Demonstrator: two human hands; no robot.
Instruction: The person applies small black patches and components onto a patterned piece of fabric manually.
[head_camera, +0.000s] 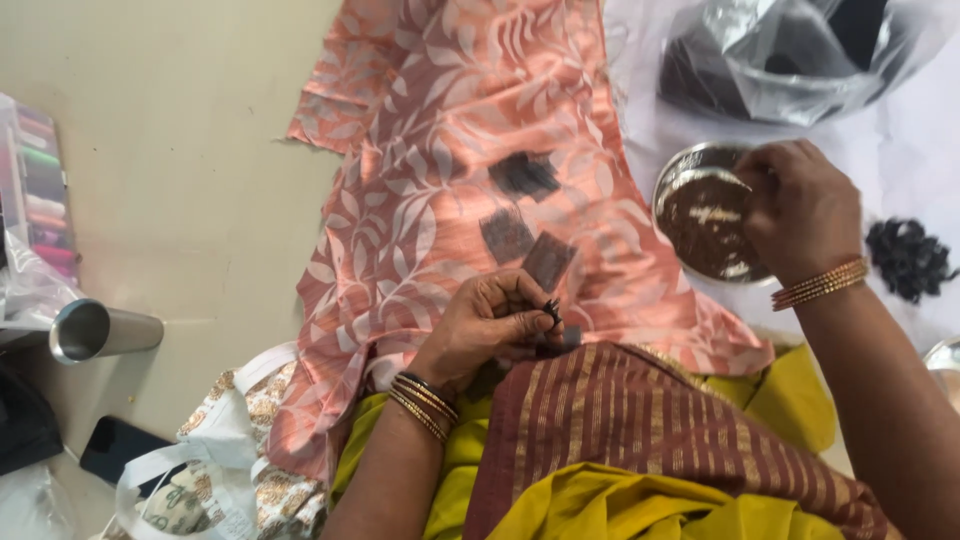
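Small dark tuft (552, 309) pinched in left grip (490, 330), fingertips closed.

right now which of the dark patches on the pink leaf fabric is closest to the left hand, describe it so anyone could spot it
Start at the peach-pink leaf-print fabric across the lap. Three dark mesh patches lie in its middle. The one meant is the lowest patch, just above the left hand: brownish, tilted, while its two neighbours lie higher and look greyer or blacker.

Small dark hair tuft (552, 309) pinched over peach leaf-print cloth (470, 150); round steel bowl (706, 212), dark contents, tilted, held at rim.
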